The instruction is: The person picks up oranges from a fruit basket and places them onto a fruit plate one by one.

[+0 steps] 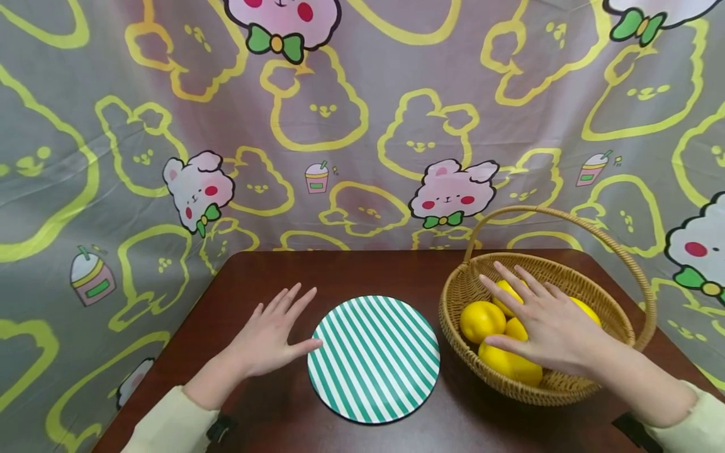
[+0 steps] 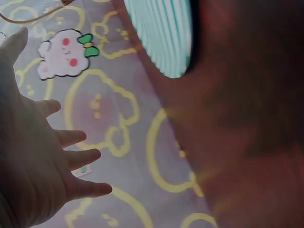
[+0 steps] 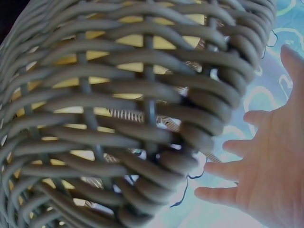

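My left hand (image 1: 269, 340) hovers with spread fingers at the left of a round green-and-white striped mat (image 1: 374, 358), its thumb tip overlapping the mat's edge in the head view. The left wrist view shows that palm (image 2: 33, 156) bare. Over the right part of a wicker basket (image 1: 453, 333) my right hand (image 1: 552, 324) is held with fingers fanned out, gripping nothing. Several yellow fruits lie in the basket, among them a round one (image 1: 483, 321) near the left wall; some are partly hidden beneath the hand. In the right wrist view the fingers (image 3: 228, 168) are straight, beyond the basket's woven side (image 3: 118, 85).
The basket's tall arched handle (image 1: 617, 251) rises at the back and right. A dark reddish-brown table (image 1: 272, 270) carries both the mat and the basket. Behind and beside it hangs a grey curtain (image 1: 362, 163) printed with yellow outlines and cartoon bunnies.
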`<state>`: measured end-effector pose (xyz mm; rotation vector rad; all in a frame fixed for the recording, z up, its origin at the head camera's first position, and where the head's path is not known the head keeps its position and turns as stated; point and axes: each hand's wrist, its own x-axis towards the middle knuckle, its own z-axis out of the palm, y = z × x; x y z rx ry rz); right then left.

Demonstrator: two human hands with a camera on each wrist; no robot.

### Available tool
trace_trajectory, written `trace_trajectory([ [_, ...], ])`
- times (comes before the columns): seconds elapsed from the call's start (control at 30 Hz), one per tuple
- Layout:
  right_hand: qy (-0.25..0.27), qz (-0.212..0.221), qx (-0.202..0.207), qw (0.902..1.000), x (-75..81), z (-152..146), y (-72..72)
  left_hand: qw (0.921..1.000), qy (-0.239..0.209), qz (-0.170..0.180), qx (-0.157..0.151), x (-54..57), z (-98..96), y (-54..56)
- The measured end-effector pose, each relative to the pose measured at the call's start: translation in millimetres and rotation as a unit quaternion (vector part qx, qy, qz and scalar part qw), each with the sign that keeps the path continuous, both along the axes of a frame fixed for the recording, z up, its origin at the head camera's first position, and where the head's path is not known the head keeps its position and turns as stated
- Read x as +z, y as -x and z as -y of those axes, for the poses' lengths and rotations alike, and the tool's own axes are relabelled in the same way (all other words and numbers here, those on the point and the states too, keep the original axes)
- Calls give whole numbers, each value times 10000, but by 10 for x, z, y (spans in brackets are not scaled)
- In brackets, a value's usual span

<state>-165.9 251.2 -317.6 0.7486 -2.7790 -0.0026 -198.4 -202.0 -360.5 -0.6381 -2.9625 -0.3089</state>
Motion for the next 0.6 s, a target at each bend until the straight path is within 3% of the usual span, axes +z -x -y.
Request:
trace_trajectory([
  [0.2,136,154,52,9998,26,0,0,9964,-515,673,27,-161,83,78],
  [0.4,176,270,110,9994,54,-1,0,9809,-1140,1561,229,-345,174,135],
  [0.6,183,472,154,9986,95,-6,16,9692,-1588,1874,159,-495,259,194],
])
